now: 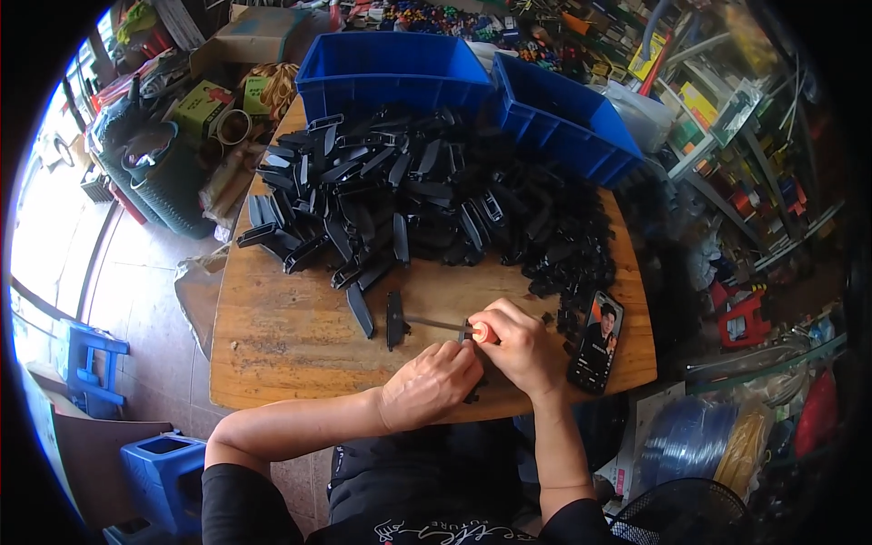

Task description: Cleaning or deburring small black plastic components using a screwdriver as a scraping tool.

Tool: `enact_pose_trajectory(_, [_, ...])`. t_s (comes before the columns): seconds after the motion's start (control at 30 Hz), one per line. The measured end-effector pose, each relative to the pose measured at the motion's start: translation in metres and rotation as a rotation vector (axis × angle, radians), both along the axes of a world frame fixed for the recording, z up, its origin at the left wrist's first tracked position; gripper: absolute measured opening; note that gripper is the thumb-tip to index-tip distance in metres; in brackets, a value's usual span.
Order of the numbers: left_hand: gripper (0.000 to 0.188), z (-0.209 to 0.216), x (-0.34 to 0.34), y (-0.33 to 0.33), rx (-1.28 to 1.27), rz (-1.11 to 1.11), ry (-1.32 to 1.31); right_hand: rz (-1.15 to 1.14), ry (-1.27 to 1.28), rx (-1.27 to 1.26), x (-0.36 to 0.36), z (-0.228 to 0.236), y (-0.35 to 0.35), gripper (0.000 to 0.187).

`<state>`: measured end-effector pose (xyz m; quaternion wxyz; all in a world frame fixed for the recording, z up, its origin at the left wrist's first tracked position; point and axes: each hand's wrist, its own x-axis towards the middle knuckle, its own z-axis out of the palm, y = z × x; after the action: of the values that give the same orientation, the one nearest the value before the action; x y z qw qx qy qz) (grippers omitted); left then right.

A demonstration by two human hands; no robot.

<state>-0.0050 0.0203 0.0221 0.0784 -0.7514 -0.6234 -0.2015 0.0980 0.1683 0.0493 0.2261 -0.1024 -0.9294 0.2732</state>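
My right hand (520, 345) is closed around the orange-red handle (485, 333) of a screwdriver. The screwdriver's thin metal shaft (436, 322) points left across the table. Just below and left of the handle, my left hand (431, 385) is closed, its fingers pressed together. A small dark piece shows at its fingertips, against the handle, but its kind is mostly hidden. Left of the shaft's end lies a narrow black plastic part (394, 321), and beside it another long black piece (360, 312) lies slanted.
A large heap of black plastic parts (400, 177) covers the far half of the wooden table (272, 336). Smaller black pieces (572, 254) pile up at its right. Two blue bins (391, 86) stand behind. A phone (598, 343) lies near the right edge.
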Motion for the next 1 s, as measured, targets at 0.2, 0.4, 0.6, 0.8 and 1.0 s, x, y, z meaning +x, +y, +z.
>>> enact_pose_trajectory(0.2, [0.020, -0.004, 0.000, 0.000, 0.068, -0.033, 0.015, 0.084, -0.077, 0.113, -0.001, 0.003, -0.002, 0.018])
enact_pose_trajectory(0.4, [0.024, -0.012, -0.001, -0.003, 0.121, -0.003, 0.046, 0.000, 0.211, -0.288, -0.012, 0.022, 0.010, 0.018])
enact_pose_trajectory(0.6, [0.027, 0.000, -0.002, 0.002, 0.021, -0.067, -0.014, 0.073, 0.402, -0.659, -0.042, -0.023, 0.004, 0.020])
enact_pose_trajectory(0.8, [0.040, 0.010, -0.013, -0.002, 0.009, -0.072, -0.046, -0.436, 0.542, -0.430, 0.008, 0.028, 0.031, 0.018])
enact_pose_trajectory(1.0, [0.034, 0.008, -0.019, 0.015, -0.176, -0.125, 0.069, -0.637, -0.254, 0.202, 0.046, -0.005, 0.052, 0.016])
